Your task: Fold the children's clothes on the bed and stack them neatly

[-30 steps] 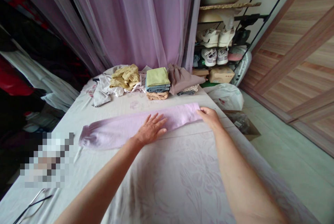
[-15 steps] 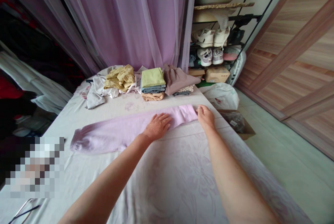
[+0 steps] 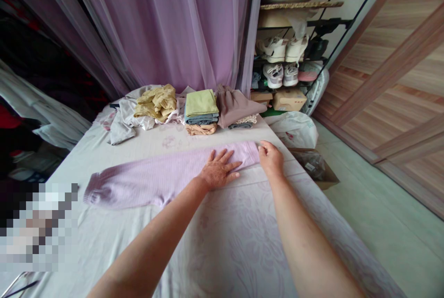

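A pair of light purple pants (image 3: 149,175), folded lengthwise, lies stretched across the bed with its gathered waistband at the left. Flat on the leg, toward its right part, rests my left hand (image 3: 219,170) with fingers spread. At the cuff end on the right, my right hand (image 3: 271,158) pinches the edge of the fabric between thumb and fingers. The cloth between the two hands looks fairly smooth.
Behind the pants stand a folded stack with a green cloth (image 3: 201,102) on top, a mauve garment (image 3: 237,106) and a crumpled mustard garment (image 3: 156,102). A shoe rack (image 3: 326,22) and an open cardboard box (image 3: 321,168) are beyond the bed's right edge.
My left hand has slid a little to the right along the pants and its fingers have spread wider. My right hand still grips the cuff end. The view has shifted slightly.
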`<act>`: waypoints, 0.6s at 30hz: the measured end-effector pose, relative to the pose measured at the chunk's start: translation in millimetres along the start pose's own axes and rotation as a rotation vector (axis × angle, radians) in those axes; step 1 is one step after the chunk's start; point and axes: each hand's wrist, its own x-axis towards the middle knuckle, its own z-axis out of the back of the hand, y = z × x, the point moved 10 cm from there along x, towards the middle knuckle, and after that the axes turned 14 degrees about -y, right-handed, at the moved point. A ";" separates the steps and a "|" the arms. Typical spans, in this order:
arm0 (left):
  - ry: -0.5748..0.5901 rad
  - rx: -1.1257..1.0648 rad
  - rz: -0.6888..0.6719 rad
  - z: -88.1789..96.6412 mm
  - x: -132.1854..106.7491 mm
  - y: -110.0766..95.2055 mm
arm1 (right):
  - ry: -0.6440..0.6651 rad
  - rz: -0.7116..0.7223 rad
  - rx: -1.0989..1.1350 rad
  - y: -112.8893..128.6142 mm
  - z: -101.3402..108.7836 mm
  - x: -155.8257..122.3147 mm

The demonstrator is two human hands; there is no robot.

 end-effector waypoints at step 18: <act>0.038 0.022 -0.067 1.6 -20.5 0.1 | 0.346 0.367 -0.345 48.0 -27.5 -31.8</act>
